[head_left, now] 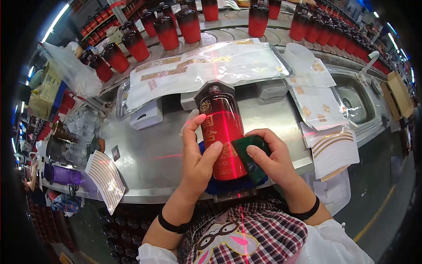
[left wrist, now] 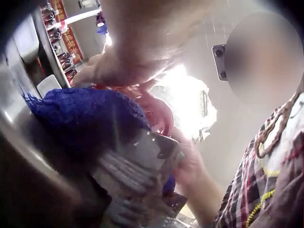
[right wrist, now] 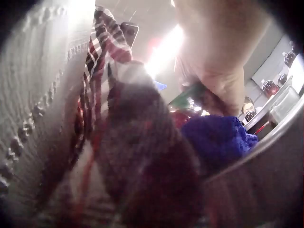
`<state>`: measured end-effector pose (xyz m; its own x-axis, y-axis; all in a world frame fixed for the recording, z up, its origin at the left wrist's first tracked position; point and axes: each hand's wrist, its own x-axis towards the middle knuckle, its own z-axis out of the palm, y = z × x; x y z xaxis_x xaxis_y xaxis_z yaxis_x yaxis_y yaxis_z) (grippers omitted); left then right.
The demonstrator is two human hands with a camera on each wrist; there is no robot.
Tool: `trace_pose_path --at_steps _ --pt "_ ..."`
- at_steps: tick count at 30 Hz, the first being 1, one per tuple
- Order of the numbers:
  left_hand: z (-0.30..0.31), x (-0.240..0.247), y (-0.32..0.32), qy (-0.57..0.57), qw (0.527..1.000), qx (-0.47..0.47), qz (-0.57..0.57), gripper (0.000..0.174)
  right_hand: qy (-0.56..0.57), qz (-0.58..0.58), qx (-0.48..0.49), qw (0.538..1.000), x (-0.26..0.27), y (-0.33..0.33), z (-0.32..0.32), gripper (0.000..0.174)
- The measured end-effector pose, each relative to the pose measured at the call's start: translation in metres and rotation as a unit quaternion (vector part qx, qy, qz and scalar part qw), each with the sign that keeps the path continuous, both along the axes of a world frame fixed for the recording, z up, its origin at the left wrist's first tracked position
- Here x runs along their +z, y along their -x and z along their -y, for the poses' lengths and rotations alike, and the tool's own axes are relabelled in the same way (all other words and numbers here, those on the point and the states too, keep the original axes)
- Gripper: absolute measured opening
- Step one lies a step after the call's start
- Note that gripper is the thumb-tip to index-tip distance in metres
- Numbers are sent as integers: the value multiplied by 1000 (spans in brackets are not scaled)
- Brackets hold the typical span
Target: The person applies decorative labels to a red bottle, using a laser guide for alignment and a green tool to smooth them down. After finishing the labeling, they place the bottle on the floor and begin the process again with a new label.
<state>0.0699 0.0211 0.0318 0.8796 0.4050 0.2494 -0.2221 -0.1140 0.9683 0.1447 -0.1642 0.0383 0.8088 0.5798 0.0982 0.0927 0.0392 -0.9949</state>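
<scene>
A red glass bottle [head_left: 225, 125] with a dark neck and gold lettering lies neck away from me in a holder, over a blue cloth [head_left: 215, 188]. My left hand [head_left: 194, 160] holds its left side, the thumb on the lettered face and the index finger along the edge. On the right, my right hand [head_left: 277, 162] pinches a dark green flat piece [head_left: 246, 152], thumb on top, against the bottle's lower right face. A red laser cross falls on the bottle. In both wrist views the blue cloth [left wrist: 90, 114] hides most of the bottle.
Beyond the bottle, sheets of gold labels [head_left: 193, 66] lie on a tray. Strip sheets [head_left: 105, 180] overhang the steel table's [head_left: 149, 165] front left; more label sheets [head_left: 336, 149] lie at right by a sink [head_left: 358, 103]. Red bottles [head_left: 165, 31] line a conveyor behind.
</scene>
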Motion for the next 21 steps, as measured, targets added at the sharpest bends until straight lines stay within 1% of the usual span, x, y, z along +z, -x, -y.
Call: trace_pose_path --at_steps 1,3,5,7,13,16,17,18,19,20,21 --pt "1 0 -1 37 999 -4 5 55 -1 1 1 1000 0 0 0 30" --pt "0 0 -1 35 999 -4 2 55 11 -10 7 1000 2 0 1 31" --pt "-1 0 -2 0 1000 2 2 55 18 -14 8 1000 4 1 1 31" --pt "0 0 -3 -64 998 15 4 54 21 -9 6 1000 5 1 1 31" --pt "3 0 -4 92 996 -15 11 55 22 -9 7 1000 2 0 2 31" --pt "8 -2 7 -16 993 77 91 49 24 -5 5 1000 1 1 2 31" --pt "8 1 15 -174 976 74 110 45 27 -4 4 1000 1 0 2 31" --pt "8 9 26 -327 934 68 125 41 30 -4 3 1000 2 0 2 31" --pt "10 14 35 -470 870 61 137 38 34 -5 2 999 1 0 2 31" --pt "18 15 37 -506 854 56 106 33 39 -14 0 999 2 0 3 31" --pt "18 14 38 -521 846 61 95 35 42 -22 0 999 3 1 2 31"
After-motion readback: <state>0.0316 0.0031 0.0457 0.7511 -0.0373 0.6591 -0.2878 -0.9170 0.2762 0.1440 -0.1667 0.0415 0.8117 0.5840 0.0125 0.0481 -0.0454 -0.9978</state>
